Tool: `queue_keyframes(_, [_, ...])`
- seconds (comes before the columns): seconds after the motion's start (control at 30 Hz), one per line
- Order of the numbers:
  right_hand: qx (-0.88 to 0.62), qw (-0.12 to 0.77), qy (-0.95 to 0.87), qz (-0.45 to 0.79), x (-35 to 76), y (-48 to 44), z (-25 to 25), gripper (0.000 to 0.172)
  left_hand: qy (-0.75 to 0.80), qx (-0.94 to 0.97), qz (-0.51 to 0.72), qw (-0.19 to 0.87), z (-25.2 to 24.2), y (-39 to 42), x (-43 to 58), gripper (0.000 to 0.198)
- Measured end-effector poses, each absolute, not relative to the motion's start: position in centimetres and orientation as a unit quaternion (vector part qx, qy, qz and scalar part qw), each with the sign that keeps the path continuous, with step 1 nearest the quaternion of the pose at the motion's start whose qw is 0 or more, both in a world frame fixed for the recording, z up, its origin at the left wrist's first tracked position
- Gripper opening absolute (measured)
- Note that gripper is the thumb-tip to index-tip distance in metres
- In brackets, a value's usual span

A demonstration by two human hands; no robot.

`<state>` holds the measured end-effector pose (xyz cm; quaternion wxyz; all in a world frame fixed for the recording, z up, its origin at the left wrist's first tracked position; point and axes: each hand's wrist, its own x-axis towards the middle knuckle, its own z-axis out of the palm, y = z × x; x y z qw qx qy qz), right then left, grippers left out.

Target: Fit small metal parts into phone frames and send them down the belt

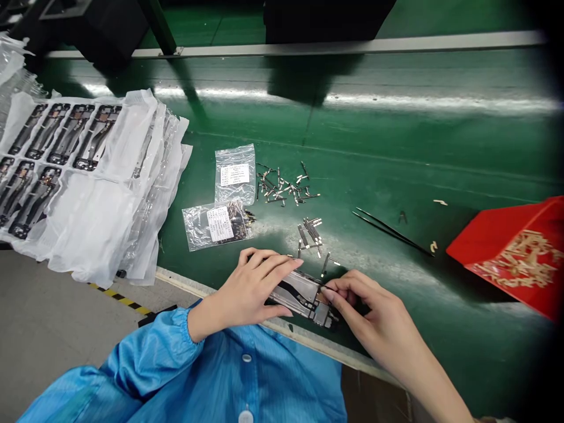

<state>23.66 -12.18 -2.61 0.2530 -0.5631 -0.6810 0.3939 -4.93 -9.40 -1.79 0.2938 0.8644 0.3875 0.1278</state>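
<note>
Along the left side, a stack of white trays [94,197] overhangs the near edge of the green tabletop [379,153]; several pockets of the top tray carry dark, elongated parts [61,136]. Grey floor [44,317] below, crossed by yellow-and-black tape [118,298]. Black equipment [106,35] at upper left; a pale rail [220,51] runs across the back, a dark box shape [328,20] above it. Streaks of reflected light on the surface.

Right of the trays, two clear labelled bags, touching: the upper bag [235,174] lies flat, the lower bag [219,225] contains small dark and metallic pieces. Beside them, a loose scatter of small strips [284,187]; nearer, a smaller cluster [311,233]. Further right, dark tweezers [392,232] lie slantwise, then a tilted red container [489,238] with pale pieces [522,258].

Left hand [251,285]: blue sleeve, palm down, reaching in from lower left. Thumb on the near side, other fingers arched toward the far side, holding the flat dark-and-silver assembly [297,294] between them. Assembly sits at the near edge of the tabletop, between both hands.

Right hand [374,308]: forearm bare, slanting up from lower right. Thumb and forefinger narrowed to a pinch at the assembly's right part; cannot tell whether a small piece is between them.
</note>
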Motion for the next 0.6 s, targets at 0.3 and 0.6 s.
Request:
queue_keyframes(0.3, [-0.569, 0.263, -0.675, 0.39, 23.5, -12.2, -2.5, 0.025, 0.386, 0.864, 0.129, 0.296, -1.89, -9.4, -5.01, 0.098])
queue_keyframes(0.6, [-0.545, 0.278, -0.71, 0.348, 23.28, -12.17, -2.62, 0.012, 0.382, 0.868, 0.136, 0.287, -1.75, -9.2, -5.03, 0.092])
